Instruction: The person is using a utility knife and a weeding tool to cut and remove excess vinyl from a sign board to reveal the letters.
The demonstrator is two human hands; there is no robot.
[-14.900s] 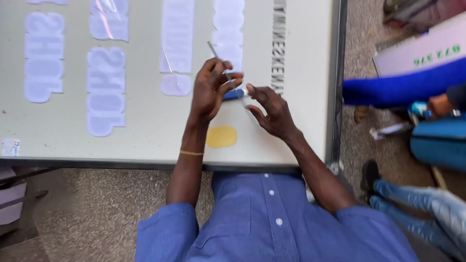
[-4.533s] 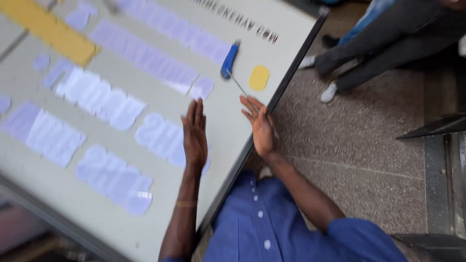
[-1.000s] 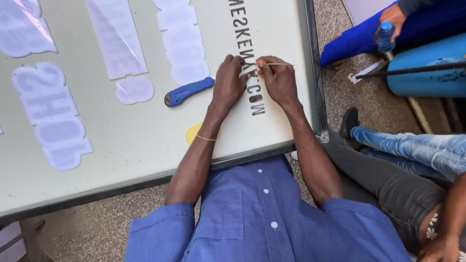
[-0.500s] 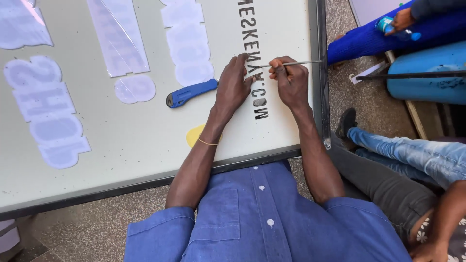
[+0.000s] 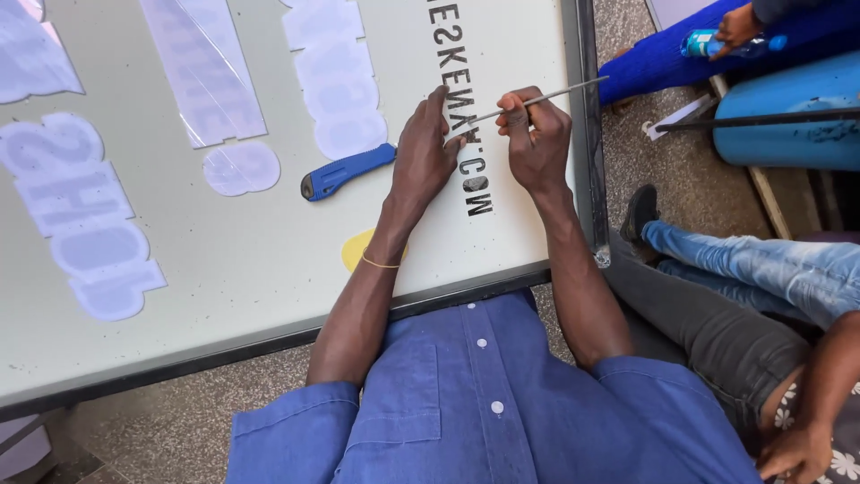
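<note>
Right hand [image 5: 537,134] pinches thin metal tool [image 5: 537,97] mid-shaft; looks stiff, light, slippery. Left hand [image 5: 425,148] fingers flat, pressing black lettering [image 5: 461,108].

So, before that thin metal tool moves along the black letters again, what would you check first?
1. Right hand grips the thin grey metal tool: ok.
2. Left hand lies flat on the white board, beside the black stencil letters: ok.
3. Tool tip on a letter edge: cannot tell, the left fingers hide it.
4. Blue utility knife lies clear of both hands: ok.
5. Knife blade drawn in: cannot tell.
6. Neighbour's legs in blue jeans are off the board: ok.
</note>
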